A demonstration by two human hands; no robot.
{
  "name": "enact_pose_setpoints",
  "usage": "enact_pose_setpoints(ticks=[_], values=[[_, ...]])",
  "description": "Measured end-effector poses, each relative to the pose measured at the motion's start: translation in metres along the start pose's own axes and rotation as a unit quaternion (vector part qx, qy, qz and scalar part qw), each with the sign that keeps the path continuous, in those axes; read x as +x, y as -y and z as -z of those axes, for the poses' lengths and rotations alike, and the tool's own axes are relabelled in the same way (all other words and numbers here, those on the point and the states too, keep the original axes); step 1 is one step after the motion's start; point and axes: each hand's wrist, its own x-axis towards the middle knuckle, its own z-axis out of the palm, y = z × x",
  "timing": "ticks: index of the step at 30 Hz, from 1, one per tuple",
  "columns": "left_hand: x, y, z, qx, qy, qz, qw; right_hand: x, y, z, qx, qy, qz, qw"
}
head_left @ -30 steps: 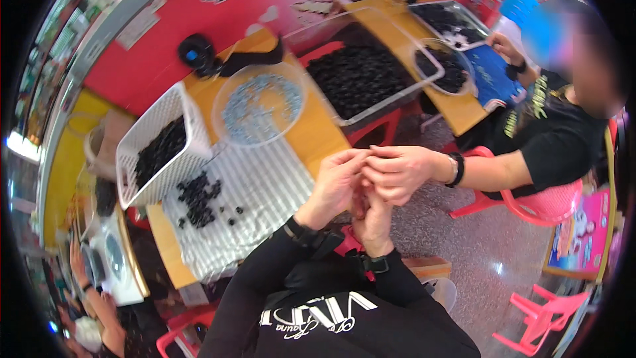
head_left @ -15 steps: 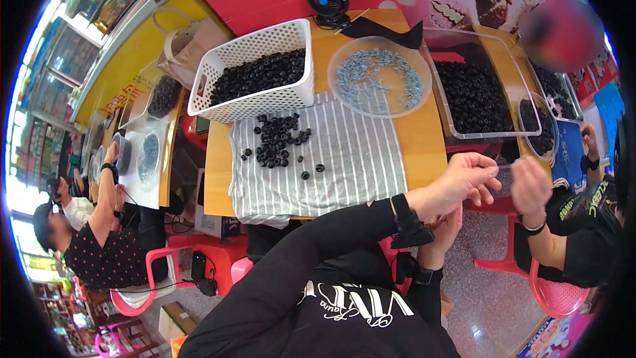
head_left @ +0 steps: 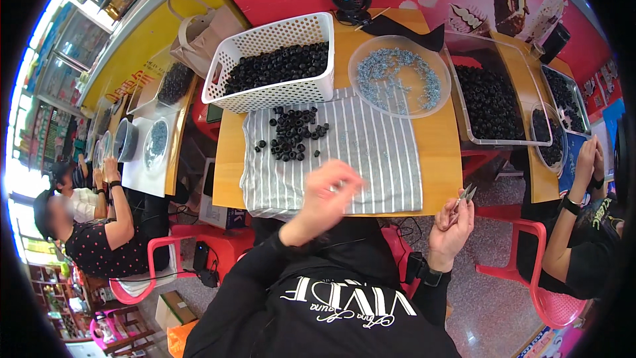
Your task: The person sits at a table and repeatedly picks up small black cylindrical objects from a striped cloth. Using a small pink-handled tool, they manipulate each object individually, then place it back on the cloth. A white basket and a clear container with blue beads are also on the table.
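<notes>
Clamping small metal snips (head_left: 468,193) in right grip (head_left: 452,222); hovering left grip (head_left: 331,192) near black pieces (head_left: 289,134) on striped cloth (head_left: 377,166) (apart or together, cannot tell: blurred). Probably picking step; seems to call for pinching one.

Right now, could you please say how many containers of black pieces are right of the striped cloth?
3: a large clear bin, a round bowl to its right, a tray behind the bowl; others may be hidden.
</notes>
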Motion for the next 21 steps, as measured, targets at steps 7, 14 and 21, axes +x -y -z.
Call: enact_pose_setpoints(ticks=[7,14,21], values=[[-0.006,0.041,0.071,0.414,-0.092,-0.036,0.905,0.002,-0.002,0.002,-0.025,0.006,0.003,1.000],[-0.001,0.048,0.081,0.457,-0.024,-0.057,0.887,0.003,0.000,-0.001,-0.048,0.005,0.005,0.999],[0.001,0.056,0.090,0.386,-0.060,-0.066,0.918,0.002,-0.002,-0.003,-0.058,0.008,0.000,0.998]])
